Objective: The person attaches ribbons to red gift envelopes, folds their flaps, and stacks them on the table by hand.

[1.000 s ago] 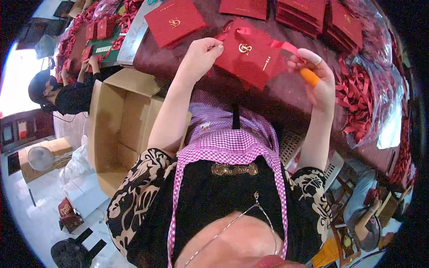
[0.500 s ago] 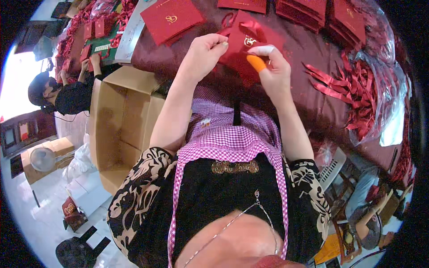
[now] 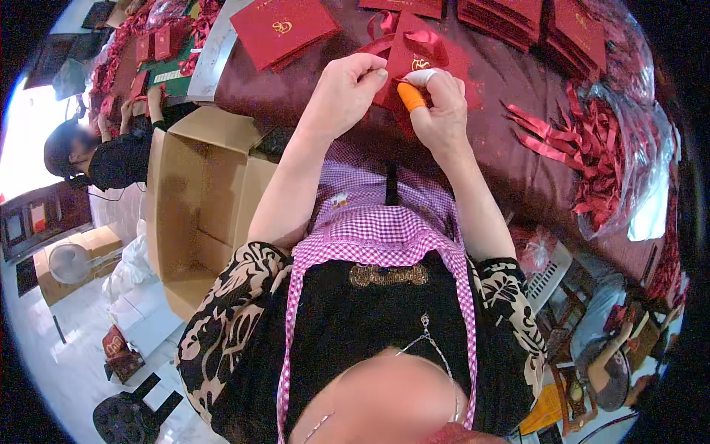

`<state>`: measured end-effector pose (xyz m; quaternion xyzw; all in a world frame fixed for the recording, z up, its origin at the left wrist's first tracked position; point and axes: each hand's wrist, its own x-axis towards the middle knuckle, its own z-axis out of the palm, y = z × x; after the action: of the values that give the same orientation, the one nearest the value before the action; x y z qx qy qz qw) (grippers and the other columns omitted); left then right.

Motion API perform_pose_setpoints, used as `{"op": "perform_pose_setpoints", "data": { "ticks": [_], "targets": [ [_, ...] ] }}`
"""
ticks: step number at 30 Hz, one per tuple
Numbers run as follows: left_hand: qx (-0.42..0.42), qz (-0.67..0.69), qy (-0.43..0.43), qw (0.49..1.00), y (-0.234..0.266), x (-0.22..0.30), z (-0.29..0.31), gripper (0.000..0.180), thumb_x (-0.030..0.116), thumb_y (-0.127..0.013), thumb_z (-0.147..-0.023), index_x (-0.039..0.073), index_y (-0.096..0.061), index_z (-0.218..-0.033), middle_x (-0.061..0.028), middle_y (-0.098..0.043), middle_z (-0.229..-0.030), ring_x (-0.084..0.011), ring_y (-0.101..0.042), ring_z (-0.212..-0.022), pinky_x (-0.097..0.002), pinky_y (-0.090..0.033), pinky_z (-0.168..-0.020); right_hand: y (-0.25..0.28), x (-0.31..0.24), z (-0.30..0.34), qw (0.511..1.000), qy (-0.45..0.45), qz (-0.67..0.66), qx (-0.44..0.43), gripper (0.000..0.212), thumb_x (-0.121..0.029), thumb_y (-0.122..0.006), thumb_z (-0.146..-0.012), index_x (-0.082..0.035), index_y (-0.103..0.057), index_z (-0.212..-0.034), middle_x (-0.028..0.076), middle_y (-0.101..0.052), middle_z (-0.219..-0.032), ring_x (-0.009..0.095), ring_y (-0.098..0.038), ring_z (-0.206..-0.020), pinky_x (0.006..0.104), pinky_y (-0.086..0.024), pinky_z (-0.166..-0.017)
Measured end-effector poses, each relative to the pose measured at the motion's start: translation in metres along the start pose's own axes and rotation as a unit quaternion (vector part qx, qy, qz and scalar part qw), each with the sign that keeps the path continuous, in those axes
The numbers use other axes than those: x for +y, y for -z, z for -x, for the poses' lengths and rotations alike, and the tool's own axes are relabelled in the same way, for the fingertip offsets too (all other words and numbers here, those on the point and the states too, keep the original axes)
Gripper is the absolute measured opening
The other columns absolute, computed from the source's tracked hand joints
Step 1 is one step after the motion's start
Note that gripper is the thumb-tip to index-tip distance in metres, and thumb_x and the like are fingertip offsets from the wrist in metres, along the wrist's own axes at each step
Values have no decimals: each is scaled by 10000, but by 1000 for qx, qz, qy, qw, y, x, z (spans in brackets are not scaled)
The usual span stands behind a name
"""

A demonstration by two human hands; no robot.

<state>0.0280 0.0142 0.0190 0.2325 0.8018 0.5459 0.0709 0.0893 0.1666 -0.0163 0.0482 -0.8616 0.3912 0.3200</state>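
Left hand (image 3: 344,96) and right hand (image 3: 441,107) are pinched closed at the bag (image 3: 403,50); what their fingertips grip, I cannot tell. It lies between and beyond them; its gold monogram (image 3: 420,64) shows just past the right.

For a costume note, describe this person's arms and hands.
Both arms wear loose black sleeves with a cream floral-like pattern, leaving the forearms bare. The left hand has no glove. The right hand wears an orange cover on the thumb and a white wrap on the index finger.
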Motion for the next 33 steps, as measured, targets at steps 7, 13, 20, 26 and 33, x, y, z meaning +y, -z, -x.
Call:
{"op": "perform_pose_setpoints", "data": {
  "ticks": [7, 13, 20, 26, 33],
  "targets": [
    [13, 26, -6, 1000, -7, -1, 0, 169, 63, -586, -820, -45, -629, -943, -125, -658, -753, -119, -598, -695, -270, -474, -642, -6, -1, 4, 997, -48, -61, 29, 137, -47, -686, -735, -76, -623, -853, 60, -637, -825, 239, -555, -784, 335, -422, -741],
    [38, 25, -6, 999, -12, -1, 2, 143, 45, -582, -808, -28, -637, -918, -142, -644, -720, -132, -608, -672, -279, -477, -620, -8, -1, 5, 997, -13, -49, 50, 113, -84, -683, -712, -73, -605, -793, 70, -621, -779, 247, -581, -752, 362, -392, -746],
    [72, -18, -38, 997, -21, -4, 7, 106, 37, -577, -803, -31, -624, -868, -177, -641, -746, -251, -641, -679, -322, -489, -630, -6, -6, 7, 986, -128, -106, 13, 131, -52, -672, -724, -52, -609, -839, 78, -617, -802, 248, -556, -739, 340, -401, -737],
    [118, -107, -168, 973, -24, 4, 7, 109, 45, -580, -800, -36, -618, -862, -191, -636, -756, -302, -639, -705, -345, -494, -650, 4, -6, 0, 999, 41, 32, -9, 157, -46, -671, -722, -37, -607, -865, 107, -627, -799, 310, -546, -737, 378, -430, -734],
    [13, -62, -53, 997, -9, 5, 3, 162, 50, -574, -796, -28, -637, -923, -195, -648, -848, -305, -643, -778, -339, -500, -695, 18, -4, -7, 997, -4, 39, -73, 152, -44, -672, -731, -21, -591, -857, 123, -636, -793, 316, -572, -742, 380, -445, -702]
  ]
}}
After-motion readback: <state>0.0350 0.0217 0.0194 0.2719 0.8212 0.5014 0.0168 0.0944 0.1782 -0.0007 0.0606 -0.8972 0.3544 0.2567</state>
